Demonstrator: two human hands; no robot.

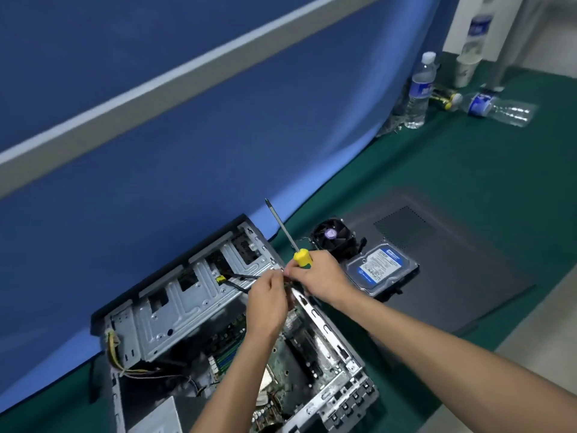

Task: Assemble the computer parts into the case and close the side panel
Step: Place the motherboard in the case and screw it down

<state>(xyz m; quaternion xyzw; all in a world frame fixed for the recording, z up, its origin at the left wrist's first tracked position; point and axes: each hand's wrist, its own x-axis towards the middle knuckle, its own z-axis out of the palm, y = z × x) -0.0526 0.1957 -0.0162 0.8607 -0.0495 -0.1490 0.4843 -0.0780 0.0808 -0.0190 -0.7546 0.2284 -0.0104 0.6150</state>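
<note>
I see both hands meet over the open case (193, 310): right hand (318, 276) grips the screwdriver (288, 237), left hand (267, 303) pinches something too small to tell.

A single head-worn wide-angle camera looks forward and down from above the person's forearms, close to the open computer case (218, 323) at lower centre. The blue wall (187, 135) fills the upper left; the green floor (452, 170) recedes to the right.

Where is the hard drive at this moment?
In the head view, the blue-labelled silver hard drive lies outside the open grey computer case, to its right on the dark grey side panel, beside the black cooler fan.
</note>
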